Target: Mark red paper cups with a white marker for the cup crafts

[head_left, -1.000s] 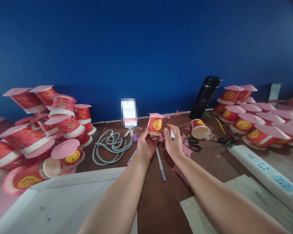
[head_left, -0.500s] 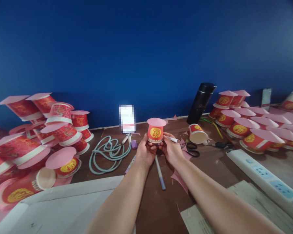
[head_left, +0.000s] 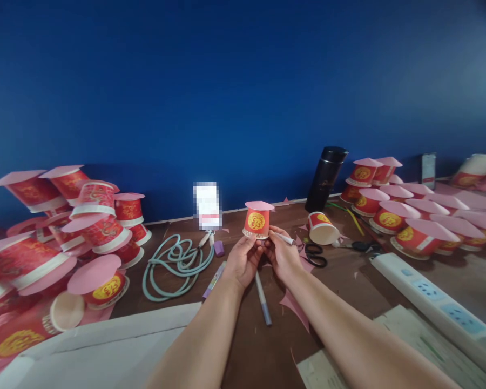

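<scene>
Both hands hold one red paper cup (head_left: 258,221), turned upside down, with a yellow emblem on its side and a round pink paper disc on top. My left hand (head_left: 243,259) grips its lower left rim. The fingers of my right hand (head_left: 281,253) close on the lower right rim. A thin white pen-like stick (head_left: 283,237) pokes out by the right hand; whether it is held or lies behind is hard to tell. Below the hands a marker (head_left: 263,300) lies on the table. Another red cup (head_left: 323,229) rests on its side to the right.
Pink-topped cups (head_left: 101,227) are piled at left, with more in rows (head_left: 423,235) at right. A blue cable (head_left: 178,270), a lit phone (head_left: 207,206), a black flask (head_left: 327,178), scissors (head_left: 316,255), pink scraps (head_left: 295,310) and a power strip (head_left: 433,297) surround the hands.
The cup is still between both hands and now sits slightly higher above the fingers, with more of its lower rim showing. The whole view has shifted a little.
</scene>
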Demonstrator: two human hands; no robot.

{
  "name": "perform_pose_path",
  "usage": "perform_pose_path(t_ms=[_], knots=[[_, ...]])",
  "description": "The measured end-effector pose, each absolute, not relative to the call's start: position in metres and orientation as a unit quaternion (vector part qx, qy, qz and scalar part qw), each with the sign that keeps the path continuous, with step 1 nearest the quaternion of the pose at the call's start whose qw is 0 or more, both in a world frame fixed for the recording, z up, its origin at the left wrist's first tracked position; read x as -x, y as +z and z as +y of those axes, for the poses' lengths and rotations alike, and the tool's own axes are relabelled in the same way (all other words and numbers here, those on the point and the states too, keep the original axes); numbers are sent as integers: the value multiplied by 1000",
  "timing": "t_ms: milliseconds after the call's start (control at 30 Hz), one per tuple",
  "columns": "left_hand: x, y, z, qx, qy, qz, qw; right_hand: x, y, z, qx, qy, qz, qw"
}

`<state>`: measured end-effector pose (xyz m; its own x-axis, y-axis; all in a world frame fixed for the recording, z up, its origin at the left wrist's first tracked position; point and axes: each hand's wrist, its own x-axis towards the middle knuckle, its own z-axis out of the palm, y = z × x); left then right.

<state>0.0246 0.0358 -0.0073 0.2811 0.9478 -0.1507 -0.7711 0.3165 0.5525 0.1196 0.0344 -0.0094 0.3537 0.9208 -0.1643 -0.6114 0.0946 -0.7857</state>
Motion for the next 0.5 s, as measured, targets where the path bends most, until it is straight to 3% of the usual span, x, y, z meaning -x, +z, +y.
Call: perform_pose_path(t_ms=[233,500], knots=[[-29,-12,34,-213,569,229,760,-120,-16,39,405,514,-184,733],[-37,-10,26,-366,549,313,683,-132,-22,52,417,459,-199,759]])
